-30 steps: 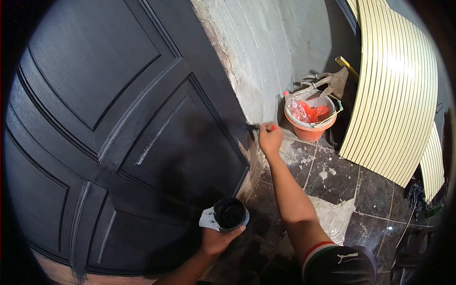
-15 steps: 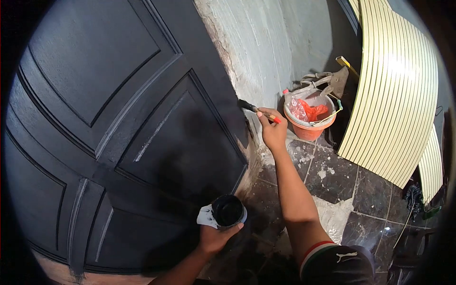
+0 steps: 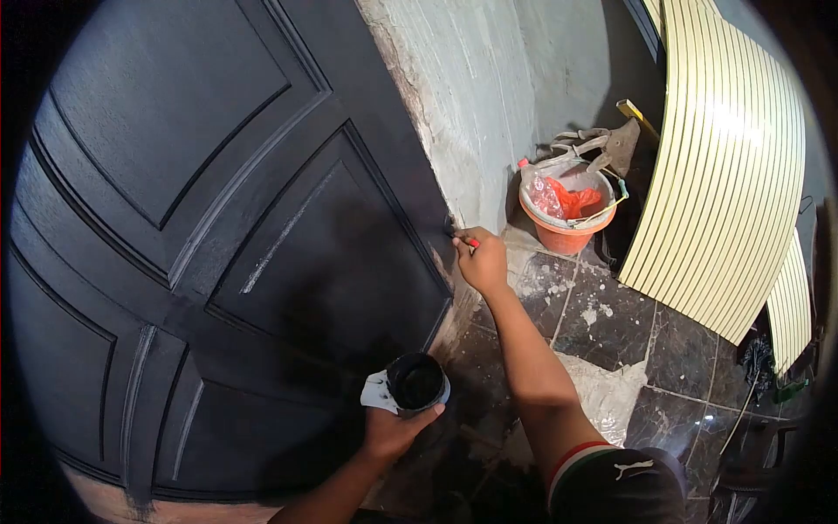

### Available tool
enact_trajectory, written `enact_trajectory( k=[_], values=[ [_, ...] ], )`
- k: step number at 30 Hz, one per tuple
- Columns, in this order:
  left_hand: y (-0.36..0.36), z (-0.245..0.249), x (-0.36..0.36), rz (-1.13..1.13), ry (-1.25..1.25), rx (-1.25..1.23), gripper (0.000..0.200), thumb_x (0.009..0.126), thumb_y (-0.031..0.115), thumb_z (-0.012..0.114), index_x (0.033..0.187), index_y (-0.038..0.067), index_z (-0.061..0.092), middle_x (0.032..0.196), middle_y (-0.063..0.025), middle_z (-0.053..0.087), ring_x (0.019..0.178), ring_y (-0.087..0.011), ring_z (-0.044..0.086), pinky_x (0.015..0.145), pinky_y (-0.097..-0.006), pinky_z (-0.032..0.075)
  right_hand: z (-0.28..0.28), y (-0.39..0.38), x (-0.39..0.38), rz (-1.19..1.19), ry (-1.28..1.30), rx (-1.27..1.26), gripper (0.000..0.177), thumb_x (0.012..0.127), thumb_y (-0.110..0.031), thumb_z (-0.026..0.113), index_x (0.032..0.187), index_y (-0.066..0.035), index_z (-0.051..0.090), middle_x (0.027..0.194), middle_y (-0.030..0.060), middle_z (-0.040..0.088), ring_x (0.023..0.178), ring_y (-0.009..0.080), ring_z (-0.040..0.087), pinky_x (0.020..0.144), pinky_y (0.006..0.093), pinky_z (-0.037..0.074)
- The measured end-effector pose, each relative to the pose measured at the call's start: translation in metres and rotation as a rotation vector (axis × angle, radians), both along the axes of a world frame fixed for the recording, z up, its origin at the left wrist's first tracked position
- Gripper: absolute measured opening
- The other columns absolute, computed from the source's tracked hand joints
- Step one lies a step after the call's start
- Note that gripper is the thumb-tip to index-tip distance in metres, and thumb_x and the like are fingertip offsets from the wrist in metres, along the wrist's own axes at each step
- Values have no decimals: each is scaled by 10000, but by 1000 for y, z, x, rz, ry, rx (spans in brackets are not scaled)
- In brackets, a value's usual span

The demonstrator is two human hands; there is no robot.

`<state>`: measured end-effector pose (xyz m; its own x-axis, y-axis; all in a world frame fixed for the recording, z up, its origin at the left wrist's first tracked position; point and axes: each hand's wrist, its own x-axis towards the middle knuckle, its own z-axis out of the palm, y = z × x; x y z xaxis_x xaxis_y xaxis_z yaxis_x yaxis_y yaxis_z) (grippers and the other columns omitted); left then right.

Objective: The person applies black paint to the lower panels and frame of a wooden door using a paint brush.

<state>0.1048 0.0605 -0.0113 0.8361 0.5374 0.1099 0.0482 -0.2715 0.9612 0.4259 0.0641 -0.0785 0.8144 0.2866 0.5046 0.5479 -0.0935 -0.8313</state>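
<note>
A black panelled door [image 3: 323, 253] fills the left side of the view. My right hand [image 3: 482, 262] grips a paintbrush [image 3: 472, 243] with a red handle end, its dark bristles against the door's right edge beside the grey wall. Lower down, my left hand [image 3: 397, 430] holds a cup of black paint [image 3: 416, 382] in front of the door's lower part. White material with dark smears wraps the cup's left side. Bare, rough brown patches show along the door's edge below the brush.
An orange bucket [image 3: 559, 237] holding a red bag and a clear bottle stands by the wall [image 3: 480, 96]. Cream ribbed panels [image 3: 724, 166] lean at the right. Dark floor tiles [image 3: 598, 327] carry pale splatters and a light sheet [image 3: 602, 389].
My right hand has moved down and slightly left with the paintbrush, following the door's edge. My left hand and the cup have stayed nearly in place.
</note>
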Motion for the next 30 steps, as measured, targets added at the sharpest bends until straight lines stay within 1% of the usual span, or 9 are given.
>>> enact_trajectory(
  k=[4, 10, 14, 17, 18, 24, 27, 28, 30],
  values=[
    [0, -4, -1, -6, -52, -94, 546, 769, 20, 906, 1249, 14, 646, 1195, -66, 682, 1127, -181, 655, 1018, -353, 522, 15, -7, -6, -45, -28, 346, 130, 874, -99, 786, 984, -30, 790, 992, 199, 758, 912, 382, 739, 818, 416, 565],
    [0, -2, 0, 32, 5, -28, 554, 778, 42, 911, 1261, 13, 641, 1207, -68, 683, 1134, -181, 654, 1029, -353, 515, -15, -4, -12, -96, 176, 72, 112, 907, -77, 755, 1001, -31, 793, 1021, 186, 769, 934, 375, 742, 838, 406, 565],
    [3, -6, -2, 12, 13, -1, 555, 770, 57, 917, 1254, 15, 648, 1209, -70, 688, 1124, -179, 658, 1022, -352, 519, -1, 6, -15, -142, -97, 315, 166, 895, -136, 780, 1029, -41, 798, 994, 191, 768, 904, 388, 746, 815, 419, 572],
    [5, -7, -3, 16, 20, 14, 555, 764, 60, 921, 1248, 16, 653, 1201, -68, 692, 1115, -180, 663, 1017, -352, 521, -49, 18, -16, -128, 11, 109, 164, 895, -129, 779, 1029, -37, 797, 998, 191, 768, 908, 392, 745, 822, 426, 574],
    [5, -7, -4, 16, 19, 35, 553, 763, 60, 921, 1246, 16, 654, 1196, -66, 694, 1112, -180, 664, 1016, -351, 522, -47, 9, -20, -137, 130, -145, 170, 893, -135, 782, 1030, -36, 798, 995, 200, 767, 911, 398, 744, 829, 432, 575],
    [2, -6, -5, 40, 21, -55, 541, 768, 56, 918, 1241, 18, 657, 1187, -59, 696, 1102, -177, 666, 1008, -350, 526, -29, 11, -32, -204, -121, 337, 187, 901, -163, 810, 1028, -25, 807, 927, 216, 768, 856, 355, 764, 770, 393, 574],
    [2, -5, -4, 31, 35, -27, 538, 775, 51, 913, 1245, 19, 654, 1198, -60, 692, 1116, -173, 660, 1017, -349, 522, -82, 23, -32, -209, 158, 171, 202, 909, -179, 805, 1050, -34, 812, 938, 213, 776, 863, 334, 772, 784, 382, 576],
    [2, -5, -3, 27, 38, -3, 536, 778, 48, 911, 1247, 20, 653, 1201, -60, 690, 1122, -171, 658, 1021, -349, 520, -89, 15, -31, -218, 195, -67, 210, 917, -195, 800, 1058, -40, 814, 944, 208, 783, 878, 315, 778, 807, 376, 579],
    [0, -5, -3, 33, -2, -44, 533, 783, 45, 907, 1249, 20, 650, 1205, -62, 690, 1128, -169, 654, 1024, -347, 517, -95, 10, -28, -206, 251, 15, 204, 904, -163, 796, 1060, -32, 803, 975, 218, 775, 923, 363, 762, 842, 405, 576]
  ],
)
